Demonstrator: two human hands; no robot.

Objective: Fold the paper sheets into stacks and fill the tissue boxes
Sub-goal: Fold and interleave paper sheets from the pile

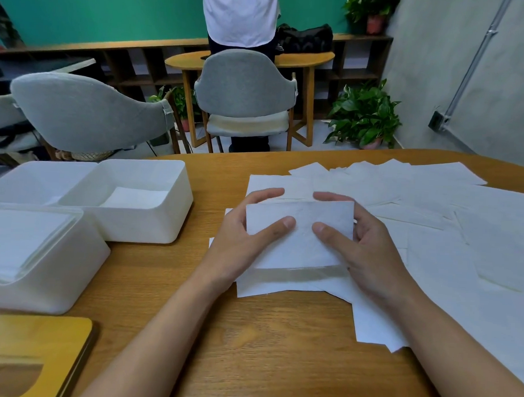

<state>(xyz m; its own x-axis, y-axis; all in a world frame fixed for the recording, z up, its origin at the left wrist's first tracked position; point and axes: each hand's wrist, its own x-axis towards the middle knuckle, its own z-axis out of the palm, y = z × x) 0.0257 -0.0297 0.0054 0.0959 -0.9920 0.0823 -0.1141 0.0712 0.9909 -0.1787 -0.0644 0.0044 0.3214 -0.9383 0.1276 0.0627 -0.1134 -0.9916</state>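
Observation:
A folded white paper sheet [300, 215] is lifted a little above the table in the middle of the view. My left hand [241, 242] grips its left edge, thumb on top and fingers curled behind. My right hand [363, 250] grips its right edge the same way. Under it lies a flat sheet [284, 283] with several more loose sheets [434, 206] spread to the right. An open white tissue box [139, 223] at the left holds a folded stack [134, 197] at its bottom. A nearer white box [56, 279] is full of folded sheets.
A wooden lid with a slot [32, 350] lies at the lower left of the wooden table [248, 347]. Two grey chairs [244, 86] stand beyond the table's far edge. A person in a white shirt [238, 14] stands behind them. Potted plants [363, 115] sit by the wall.

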